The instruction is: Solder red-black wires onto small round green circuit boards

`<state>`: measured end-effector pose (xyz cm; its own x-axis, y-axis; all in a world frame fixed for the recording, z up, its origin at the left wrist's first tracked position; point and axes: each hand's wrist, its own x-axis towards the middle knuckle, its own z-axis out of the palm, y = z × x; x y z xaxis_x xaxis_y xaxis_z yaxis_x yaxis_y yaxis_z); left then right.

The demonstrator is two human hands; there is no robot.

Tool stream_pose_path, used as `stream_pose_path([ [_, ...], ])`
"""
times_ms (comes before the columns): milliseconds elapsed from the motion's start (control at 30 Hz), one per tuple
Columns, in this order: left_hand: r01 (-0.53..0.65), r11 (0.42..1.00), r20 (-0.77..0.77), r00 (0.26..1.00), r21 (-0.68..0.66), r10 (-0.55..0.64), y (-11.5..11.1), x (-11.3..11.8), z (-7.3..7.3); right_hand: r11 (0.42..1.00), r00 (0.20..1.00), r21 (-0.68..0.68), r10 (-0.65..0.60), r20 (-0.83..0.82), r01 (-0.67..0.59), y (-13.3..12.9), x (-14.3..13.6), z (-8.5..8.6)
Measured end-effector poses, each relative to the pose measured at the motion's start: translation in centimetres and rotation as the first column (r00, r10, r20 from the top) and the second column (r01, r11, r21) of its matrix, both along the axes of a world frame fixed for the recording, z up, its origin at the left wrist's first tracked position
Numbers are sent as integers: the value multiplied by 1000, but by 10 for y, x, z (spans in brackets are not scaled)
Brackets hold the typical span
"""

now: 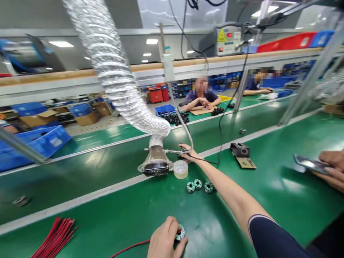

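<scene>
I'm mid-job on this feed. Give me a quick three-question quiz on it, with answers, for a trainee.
1. True or false: the left hand is holding the phone.
2. How many green-faced rings show in the cluster just below the translucent round item?
3. What colour are the bundled wires at lower left? a) blue b) red c) yellow

Key
1. False: its fingers hold a single ring; the phone is in another person's hand at the right edge.
2. Three.
3. b) red.
</scene>
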<state>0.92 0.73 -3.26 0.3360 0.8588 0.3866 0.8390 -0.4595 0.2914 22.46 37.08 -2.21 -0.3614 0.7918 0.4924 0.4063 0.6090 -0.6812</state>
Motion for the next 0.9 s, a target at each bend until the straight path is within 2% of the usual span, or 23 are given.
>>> stream_pose_path([
  [67,-2,998,21,1000,-62,3,0,-1,3,1000,999,-24,12,-30,-13,-3,-6,-1],
  [133,-31,991,33,999,-131,36,3,-3,14,998,998,-55,19,-60,-22,-6,-11,-1],
  [267,-182,955,-62,983,-233,172,26,-28,58,990,993,-138,11,-114,-27,-5,-21,0],
  [333,-257,941,-211,954,-221,211,49,-52,82,983,992,-178,12,-129,-35,-3,-25,1],
  [433,-347,932,-451,852,-106,266,94,-98,106,974,991,-224,-11,-132,-19,2,-29,-1],
  [533,-426,905,-473,799,-11,371,146,-143,117,956,982,-287,-113,-151,66,7,-29,-5],
  [633,-443,894,-414,801,75,432,199,-171,114,942,966,-313,-186,-180,123,10,-24,-7],
  [733,-398,911,-354,841,106,409,240,-176,95,937,955,-295,-242,-170,186,10,-8,-3],
  [833,-369,925,-310,872,92,379,253,-167,67,932,945,-280,-284,-161,232,5,19,3],
  [900,-380,920,-284,876,93,390,244,-160,49,934,943,-248,-300,-147,258,-3,43,5],
])
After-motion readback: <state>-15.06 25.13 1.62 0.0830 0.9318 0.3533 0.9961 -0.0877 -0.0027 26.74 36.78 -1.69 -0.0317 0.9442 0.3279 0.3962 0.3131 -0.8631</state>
